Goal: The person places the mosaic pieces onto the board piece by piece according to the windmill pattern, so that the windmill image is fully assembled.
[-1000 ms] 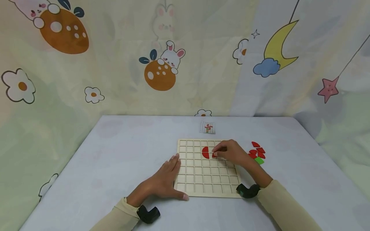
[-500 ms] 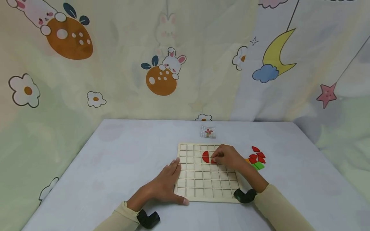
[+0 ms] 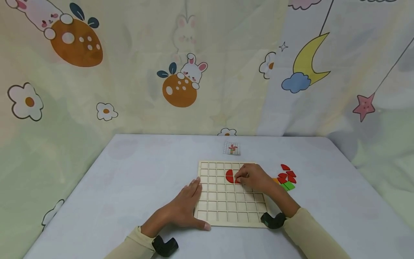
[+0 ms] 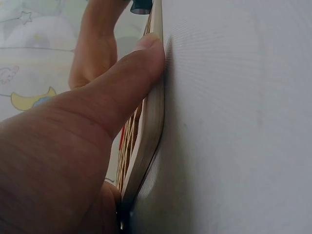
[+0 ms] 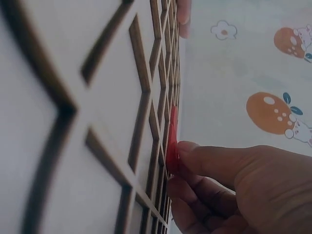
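Note:
A pale wooden grid board (image 3: 223,208) lies on the white table. Two red quarter-circle pieces (image 3: 229,176) sit in its cells, forming a left half-disc. Just right of them, my right hand (image 3: 255,178) pinches another red quarter-circle piece (image 5: 172,148) between thumb and fingers, right at the board surface; the fingers hide part of it. My left hand (image 3: 185,204) rests along the board's left side with fingers extended. In the left wrist view its thumb (image 4: 141,63) lies against the board's near edge (image 4: 153,107).
Right of the board lie several loose red pieces (image 3: 291,173), green pieces (image 3: 288,185) and an orange piece (image 3: 276,180), partly behind the right forearm. Beyond the board is a small card (image 3: 231,148) with a red pinwheel on a grid. A printed cloth (image 3: 136,79) hangs behind the table.
My right hand has shifted slightly left, bringing the red piece closer to the half-disc. The orange piece has come into sight beside the forearm. The left hand stays on the board; the head view tilted slightly.

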`<state>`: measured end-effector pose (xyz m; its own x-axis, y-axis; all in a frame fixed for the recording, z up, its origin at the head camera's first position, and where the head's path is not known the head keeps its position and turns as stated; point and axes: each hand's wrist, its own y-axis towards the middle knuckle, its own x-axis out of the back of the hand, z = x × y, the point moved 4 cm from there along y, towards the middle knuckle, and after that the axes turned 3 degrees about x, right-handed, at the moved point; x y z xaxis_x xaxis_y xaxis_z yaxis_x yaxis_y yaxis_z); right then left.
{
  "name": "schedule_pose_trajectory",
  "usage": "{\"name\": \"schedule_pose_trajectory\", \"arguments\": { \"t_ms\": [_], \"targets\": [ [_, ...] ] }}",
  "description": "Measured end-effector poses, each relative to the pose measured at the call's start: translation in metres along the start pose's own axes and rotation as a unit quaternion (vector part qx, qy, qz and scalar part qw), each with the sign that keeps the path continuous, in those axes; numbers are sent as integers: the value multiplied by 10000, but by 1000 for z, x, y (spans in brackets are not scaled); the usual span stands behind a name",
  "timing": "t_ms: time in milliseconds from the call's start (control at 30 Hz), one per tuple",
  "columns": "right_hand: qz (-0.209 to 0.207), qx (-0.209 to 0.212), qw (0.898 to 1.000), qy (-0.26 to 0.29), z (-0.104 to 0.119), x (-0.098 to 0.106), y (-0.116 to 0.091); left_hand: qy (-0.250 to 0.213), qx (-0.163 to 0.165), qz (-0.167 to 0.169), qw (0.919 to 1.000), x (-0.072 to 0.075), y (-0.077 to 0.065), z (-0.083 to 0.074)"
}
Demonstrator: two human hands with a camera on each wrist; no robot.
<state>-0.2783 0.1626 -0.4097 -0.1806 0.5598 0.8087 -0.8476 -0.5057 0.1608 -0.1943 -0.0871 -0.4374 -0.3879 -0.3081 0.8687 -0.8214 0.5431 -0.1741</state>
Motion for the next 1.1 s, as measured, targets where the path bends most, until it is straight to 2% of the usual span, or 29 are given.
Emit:
{"name": "schedule_pose_trajectory", "arguments": {
  "t_ms": [233, 433, 833, 1100],
  "targets": [
    [24, -236, 9997, -14, 1, 3, -3, 30, -7, 1, 10000, 1, 0, -2],
    [40, -173, 9998, -18, 2, 5, -4, -31, -21, 30, 10000, 3, -1, -4],
    [-365, -47, 9993, 94, -5, 12, -6, -35, -54, 20, 10000, 3, 0, -3],
    [-595, -414, 9974, -11, -10, 18, -10, -102, -97, -46, 9999, 3, -1, -3]
  ]
}}
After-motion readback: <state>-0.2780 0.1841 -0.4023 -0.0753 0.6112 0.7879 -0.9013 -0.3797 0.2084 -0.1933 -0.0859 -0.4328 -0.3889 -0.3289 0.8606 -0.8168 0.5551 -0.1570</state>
